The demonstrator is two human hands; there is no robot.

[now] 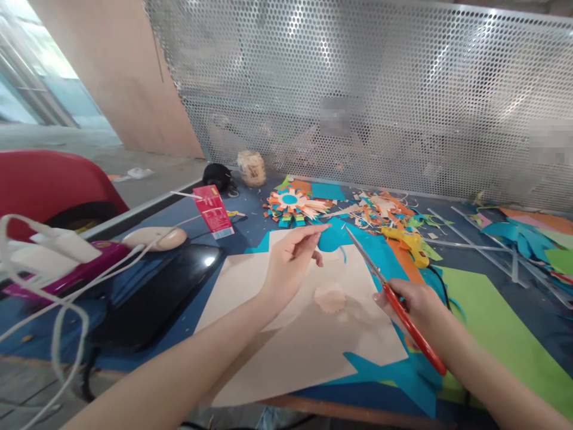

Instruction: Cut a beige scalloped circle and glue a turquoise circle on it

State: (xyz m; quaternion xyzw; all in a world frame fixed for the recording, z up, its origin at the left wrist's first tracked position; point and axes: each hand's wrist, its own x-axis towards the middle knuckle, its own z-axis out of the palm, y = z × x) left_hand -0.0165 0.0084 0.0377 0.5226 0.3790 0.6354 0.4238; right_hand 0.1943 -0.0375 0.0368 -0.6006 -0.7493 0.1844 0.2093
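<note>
My left hand (290,260) is raised over pale paper sheets (264,376), its thumb and forefinger pinched on a small blue paper piece (330,239) with a rounded lower edge. That piece partly blends with the blue sheet behind it. My right hand (414,307) grips red-handled scissors (414,331), whose blades point up and left, tips close to the blue piece. The blades look nearly closed. Below my left hand, a small pale paper disc with a jagged edge (330,297) lies on the top sheet. A thin blue strip (344,255) shows near the blades.
Behind lie a layered paper flower (290,200), paper scraps (385,206) and a yellow glue gun (407,242). Clear sticks (477,246) and green paper (501,334) are right. A black phone (156,298), pink drink carton (213,212), mouse (156,237) and white cables (71,298) sit left.
</note>
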